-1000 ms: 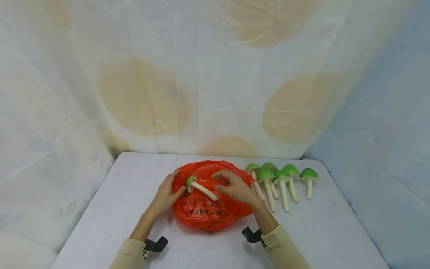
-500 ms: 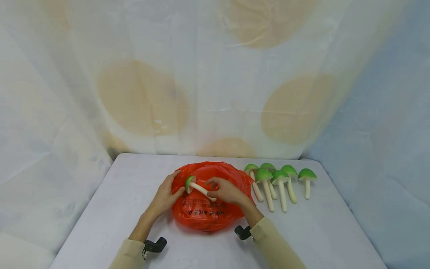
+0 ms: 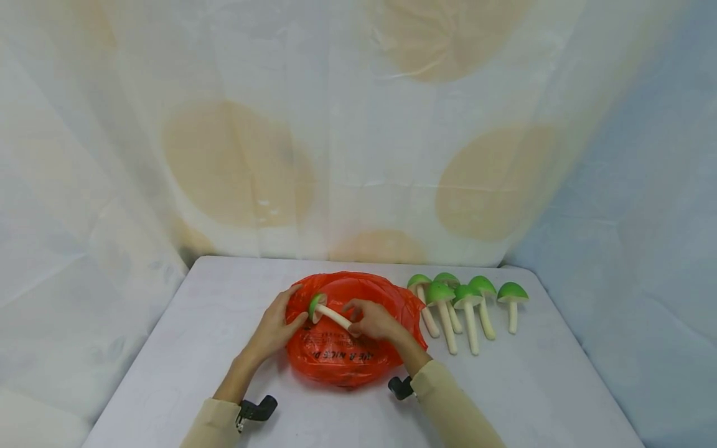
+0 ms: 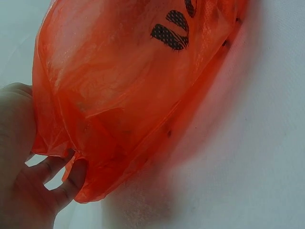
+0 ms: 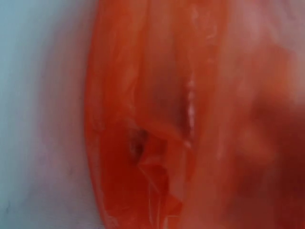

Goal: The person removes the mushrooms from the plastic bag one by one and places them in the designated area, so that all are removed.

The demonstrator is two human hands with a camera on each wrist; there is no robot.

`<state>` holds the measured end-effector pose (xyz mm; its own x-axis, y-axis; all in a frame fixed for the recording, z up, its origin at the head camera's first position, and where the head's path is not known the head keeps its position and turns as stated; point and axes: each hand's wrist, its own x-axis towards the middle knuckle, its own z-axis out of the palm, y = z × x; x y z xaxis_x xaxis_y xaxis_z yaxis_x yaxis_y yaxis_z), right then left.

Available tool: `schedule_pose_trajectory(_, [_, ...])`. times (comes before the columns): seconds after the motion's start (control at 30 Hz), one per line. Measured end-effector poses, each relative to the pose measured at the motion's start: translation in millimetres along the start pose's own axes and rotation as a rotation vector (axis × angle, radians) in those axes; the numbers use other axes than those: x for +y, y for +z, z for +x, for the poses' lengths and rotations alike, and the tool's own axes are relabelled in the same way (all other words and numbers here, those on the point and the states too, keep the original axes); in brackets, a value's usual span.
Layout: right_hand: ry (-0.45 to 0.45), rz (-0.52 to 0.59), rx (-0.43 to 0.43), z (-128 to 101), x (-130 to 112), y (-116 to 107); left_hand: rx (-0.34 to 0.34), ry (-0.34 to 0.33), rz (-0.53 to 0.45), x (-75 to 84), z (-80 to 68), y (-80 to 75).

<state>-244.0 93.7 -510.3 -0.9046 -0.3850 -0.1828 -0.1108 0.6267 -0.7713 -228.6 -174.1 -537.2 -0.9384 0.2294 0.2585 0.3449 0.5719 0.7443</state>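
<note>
A red plastic bag [image 3: 344, 367] with black print lies on the table, its mouth spread open. My left hand [image 3: 276, 325] holds the bag's left side, thumb toward the inside; in the left wrist view its fingers [image 4: 74, 181] curl at the plastic edge. Over the bag's opening, a green-capped mushroom [image 3: 333, 315] with a long white stem slants, cap to the left near my left thumb. My right hand [image 3: 375, 320] pinches the lower end of that stem. The right wrist view is filled by blurred red plastic [image 5: 128, 95], which hides the right fingers.
Several more green mushrooms [image 3: 472, 323] lie in a cluster right of the bag, one [image 3: 513, 311] a little apart. Their nearest caps are beside the bag's right edge. A spotted pale curtain [image 3: 358, 205] hangs behind the white table [image 3: 538, 386].
My right hand has moved left and down from above the bag to the stem's end and taken hold of it. My left hand stays on the bag.
</note>
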Motion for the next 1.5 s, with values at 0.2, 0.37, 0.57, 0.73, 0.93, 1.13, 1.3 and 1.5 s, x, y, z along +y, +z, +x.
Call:
schedule_pose_trajectory(0.2, [0.008,0.017,-0.020,1.1,2.1,-1.6,0.000,0.004,0.002,-0.7,0.7,0.4])
schedule_pose_trajectory(0.37, [0.006,0.004,-0.037,1.5,4.1,-2.6,0.003,0.008,0.002,-0.5,0.3,0.7])
schedule_pose_trajectory(0.57, [-0.007,-0.027,-0.057,1.8,6.0,-3.6,0.007,0.007,0.003,-0.2,0.4,1.3])
schedule_pose_trajectory(0.73, [-0.031,-0.028,-0.075,1.1,6.9,-4.9,0.003,0.001,-0.001,0.1,1.0,1.7])
schedule_pose_trajectory(0.93, [-0.042,0.002,-0.092,-1.3,4.7,-7.1,0.009,0.007,0.009,-1.2,2.5,1.6])
schedule_pose_trajectory(1.13, [-0.043,0.027,-0.089,-4.6,-0.3,-10.1,0.020,0.024,0.011,-1.0,4.2,0.2])
schedule_pose_trajectory(1.3, [-0.047,0.035,-0.071,-7.1,-1.9,-14.1,0.023,0.022,0.009,0.1,5.7,-0.5])
schedule_pose_trajectory(1.5, [-0.028,0.090,-0.047,-13.3,-6.6,-21.4,0.028,0.011,0.016,-0.3,6.1,-1.0])
